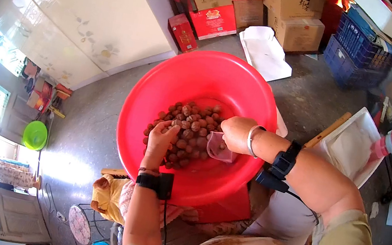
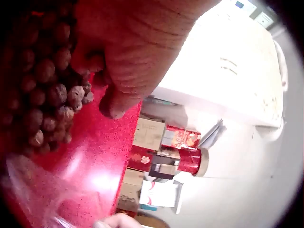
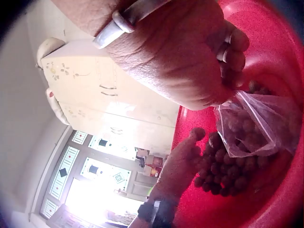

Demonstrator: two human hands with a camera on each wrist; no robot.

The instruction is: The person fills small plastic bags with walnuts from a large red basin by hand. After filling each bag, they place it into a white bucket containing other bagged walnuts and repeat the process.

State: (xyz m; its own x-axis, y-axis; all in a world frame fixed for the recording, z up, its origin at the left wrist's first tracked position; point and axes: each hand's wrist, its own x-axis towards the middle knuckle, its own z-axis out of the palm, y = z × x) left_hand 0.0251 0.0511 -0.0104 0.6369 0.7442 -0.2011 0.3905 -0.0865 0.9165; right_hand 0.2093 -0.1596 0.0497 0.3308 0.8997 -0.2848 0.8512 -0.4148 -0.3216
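Observation:
Brown walnuts lie heaped in a large red basin. My left hand is over the near-left part of the heap with its fingers curled; in the right wrist view a walnut shows at the fingertips of that left hand. At the heap's right side my right hand grips the edge of a thin see-through bag. Seen from the right wrist, the right hand has curled fingers at the bag's gathered top, and the bag hangs over walnuts. Whether it holds any is unclear.
Beyond the basin are a white tray, cardboard boxes and blue crates. Another white tray and a pink-lidded bottle are at the right. A pale cabinet and a green bowl are at the left.

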